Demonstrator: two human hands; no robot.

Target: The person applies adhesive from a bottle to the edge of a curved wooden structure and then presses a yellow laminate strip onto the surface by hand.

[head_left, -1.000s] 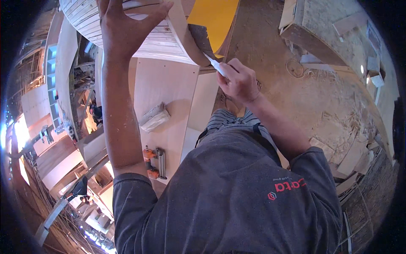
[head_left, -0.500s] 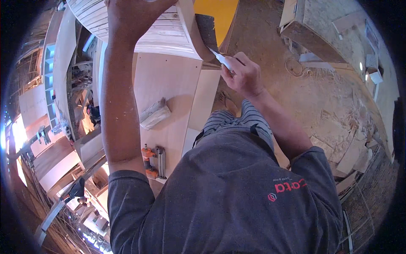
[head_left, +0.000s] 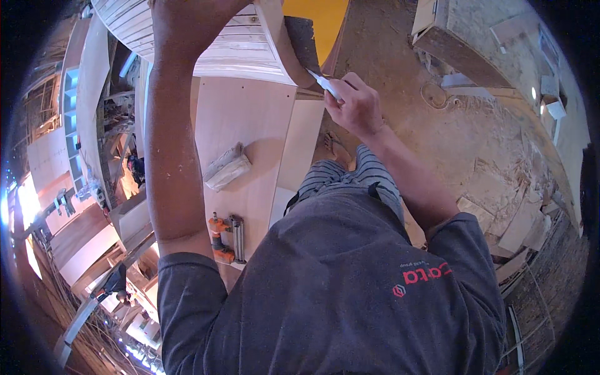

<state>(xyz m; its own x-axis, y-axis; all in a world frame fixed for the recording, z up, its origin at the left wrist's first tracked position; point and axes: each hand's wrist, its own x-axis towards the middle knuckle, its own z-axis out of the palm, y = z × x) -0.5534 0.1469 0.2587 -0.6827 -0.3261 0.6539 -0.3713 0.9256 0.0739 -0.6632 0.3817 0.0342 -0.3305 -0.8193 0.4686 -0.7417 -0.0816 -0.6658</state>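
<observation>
My right hand (head_left: 356,106) is closed round the white handle of a tool (head_left: 326,85) with a broad dark grey blade (head_left: 302,39). The blade stands against the curved end of a pale wooden edge board (head_left: 275,31). This board borders a rounded panel of narrow wooden slats (head_left: 240,53). At the top edge my left hand (head_left: 194,19) lies over the slatted panel, its fingers cut off or hidden. Under the panel is a flat pale board (head_left: 250,112) with a few small dark holes.
A whitish wood offcut (head_left: 226,167) and an orange nail gun (head_left: 224,239) lie on the pale board. Right stands a wooden bench (head_left: 475,56); scraps and shavings (head_left: 500,200) litter the floor. Another person (head_left: 115,284) is far off at lower left. A yellow surface (head_left: 325,25) shows beyond the blade.
The view has shifted slightly, so most things sit a little further left. My right hand keeps the tool at the board's curved end; my left hand stays on the panel.
</observation>
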